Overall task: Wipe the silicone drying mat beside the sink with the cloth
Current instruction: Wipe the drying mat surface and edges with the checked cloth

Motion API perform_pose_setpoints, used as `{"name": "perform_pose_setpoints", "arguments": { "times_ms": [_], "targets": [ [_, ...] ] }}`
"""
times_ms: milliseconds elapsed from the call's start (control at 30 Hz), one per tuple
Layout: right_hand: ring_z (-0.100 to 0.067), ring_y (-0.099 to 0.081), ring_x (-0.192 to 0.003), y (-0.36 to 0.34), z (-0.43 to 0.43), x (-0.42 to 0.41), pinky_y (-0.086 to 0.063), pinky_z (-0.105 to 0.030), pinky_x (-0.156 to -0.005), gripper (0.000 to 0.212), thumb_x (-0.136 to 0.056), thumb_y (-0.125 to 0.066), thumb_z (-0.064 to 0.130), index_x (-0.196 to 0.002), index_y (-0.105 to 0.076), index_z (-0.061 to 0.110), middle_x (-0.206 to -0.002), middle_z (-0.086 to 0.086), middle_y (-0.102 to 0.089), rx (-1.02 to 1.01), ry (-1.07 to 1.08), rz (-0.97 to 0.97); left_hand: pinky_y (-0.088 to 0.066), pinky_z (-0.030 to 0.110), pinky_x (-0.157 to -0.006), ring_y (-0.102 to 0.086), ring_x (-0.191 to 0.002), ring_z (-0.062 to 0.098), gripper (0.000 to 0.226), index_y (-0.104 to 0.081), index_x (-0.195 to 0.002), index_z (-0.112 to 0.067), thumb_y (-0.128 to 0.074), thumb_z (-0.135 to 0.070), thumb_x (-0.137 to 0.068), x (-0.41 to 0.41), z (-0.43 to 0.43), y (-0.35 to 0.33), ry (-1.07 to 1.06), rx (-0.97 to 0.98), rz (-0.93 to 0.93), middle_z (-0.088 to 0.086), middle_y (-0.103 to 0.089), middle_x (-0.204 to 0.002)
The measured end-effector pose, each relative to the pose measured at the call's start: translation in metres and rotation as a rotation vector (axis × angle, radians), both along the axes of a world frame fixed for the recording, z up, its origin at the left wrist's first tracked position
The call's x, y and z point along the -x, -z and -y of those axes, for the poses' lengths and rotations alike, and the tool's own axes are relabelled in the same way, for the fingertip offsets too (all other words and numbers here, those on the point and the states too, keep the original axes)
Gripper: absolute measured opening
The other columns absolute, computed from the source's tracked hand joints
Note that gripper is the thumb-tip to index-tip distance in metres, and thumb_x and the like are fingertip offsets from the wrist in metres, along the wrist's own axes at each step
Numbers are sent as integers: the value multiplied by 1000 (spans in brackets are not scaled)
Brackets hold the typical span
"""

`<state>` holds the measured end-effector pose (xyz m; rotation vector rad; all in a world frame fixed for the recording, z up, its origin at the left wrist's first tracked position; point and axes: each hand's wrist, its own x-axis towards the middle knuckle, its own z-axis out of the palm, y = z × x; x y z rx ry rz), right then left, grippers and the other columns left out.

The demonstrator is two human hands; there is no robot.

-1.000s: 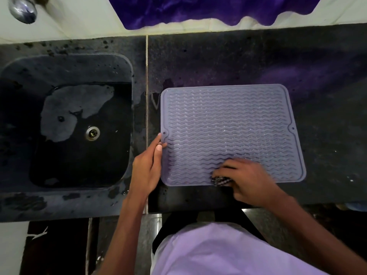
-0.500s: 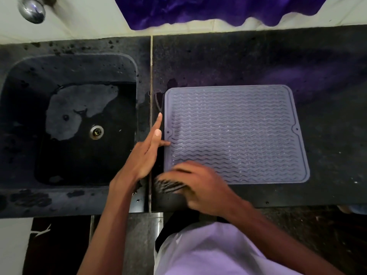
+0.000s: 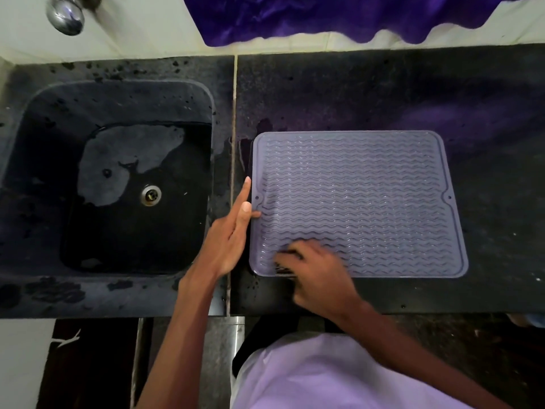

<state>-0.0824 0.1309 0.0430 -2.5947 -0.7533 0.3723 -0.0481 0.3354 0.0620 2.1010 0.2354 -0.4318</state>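
Head view only. The mat (image 3: pixel 368 187) lay flat on the dark worktop (image 3: pixel 383 93), centre-right of frame, just right of the sink (image 3: pixel 44 113).

The left hand (image 3: pixel 228 240) sat along the mat's left edge. Its fingers were straight and pointed toward the top of the frame, with the thumb tip resting on the rim; flat, gripping nothing. My read: it pinned the mat so it wouldn't slide under the wiping. The left forearm came up from bottom centre, angled to the upper right.

The right hand (image 3: pixel 318 273) was at the mat's lower-left corner, fingers curled over a dark cloth (image 3: pixel 284 268) and pressing it onto the ridges. The hand was blurred, so likely mid-stroke. Only a sliver of cloth showed under the fingers. The right forearm entered from the lower right.

The upper and right parts of the mat were uncovered; I can't tell wet from dry there. Water had pooled round the drain (image 3: pixel 151 195). A tap (image 3: pixel 66 14) sat at upper left, and purple fabric (image 3: pixel 324 16) hung along the top.
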Motion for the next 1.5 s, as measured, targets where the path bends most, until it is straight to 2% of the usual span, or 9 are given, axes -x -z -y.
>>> {"name": "perform_pose_setpoints", "arguments": {
  "times_ms": [233,400,500,600,767,1000,1167,1367,1500],
  "targets": [
    [-18,-61,-94,-22,-43,-19,-52,-32,-78,50,-78,-71,20,-125,-60,30,-105,3,-62,-282,-273,-254,-39,14,-97,-58,-126,6,50,-28,-154,-47,-27,-55,-104,-9,-6,6,-11,-1,67,-7,-73,-120],
    [-3,-59,-105,-30,26,-40,-44,-15,-95,46,-83,-73,22,-127,-61,25,-117,7,-67,-439,190,-181,-46,10,-94,-60,-107,-13,34,-62,-135,-15,-55,-25,-103,-6,19,19,-239,-83,301,-5,-69,-124],
    [0,-56,-97,-35,81,-60,-39,-5,-82,45,-84,-75,22,-127,-61,25,-115,9,-66,-364,528,-99,-52,33,-101,-63,-114,3,33,-65,-131,-16,-58,-29,-101,-6,41,22,-363,-23,241,-3,-67,-127],
    [-10,-59,-101,-38,131,-79,-42,-19,-87,43,-82,-75,21,-123,-63,21,-114,5,-67,-262,742,-35,-53,43,-101,-64,-115,16,33,-65,-129,-18,-59,-33,-100,-13,54,20,-450,-4,205,-2,-67,-126],
    [-27,-62,-107,-29,182,-115,-46,-36,-95,40,-85,-70,22,-123,-58,19,-114,-9,-69,-197,1035,27,-51,22,-86,-66,-105,8,27,-69,-122,-20,-61,-30,-98,-27,59,12,-563,49,159,-5,-71,-114],
    [-40,-59,-99,4,164,-155,-46,-42,-85,39,-83,-67,20,-120,-60,9,-107,-21,-63,-41,1106,12,-54,31,-83,-68,-90,8,27,-66,-119,-26,-69,-18,-93,-44,59,19,-611,0,152,-6,-72,-98],
    [-19,-57,-102,7,92,-149,-37,-20,-87,47,-88,-67,23,-131,-56,10,-118,-10,-63,-216,1016,-5,-45,10,-63,-64,-71,14,27,-70,-118,-23,-71,-19,-91,-53,61,21,-467,-177,176,-4,-68,-82],
    [-4,-54,-98,-2,-3,-137,-39,-10,-88,39,-85,-68,31,-123,-61,24,-114,6,-66,-512,712,-256,-37,23,-61,-59,-70,14,16,-69,-101,-15,-67,-29,-93,-61,50,31,-343,-388,181,0,-62,-80],
    [-1,-56,-105,-11,9,-118,-38,-9,-92,42,-86,-68,35,-127,-60,26,-117,10,-64,-599,757,-214,-39,35,-63,-64,-74,38,11,-55,-90,-15,-60,-22,-97,-62,52,29,-331,-413,120,11,-66,-78]
  ]
}}
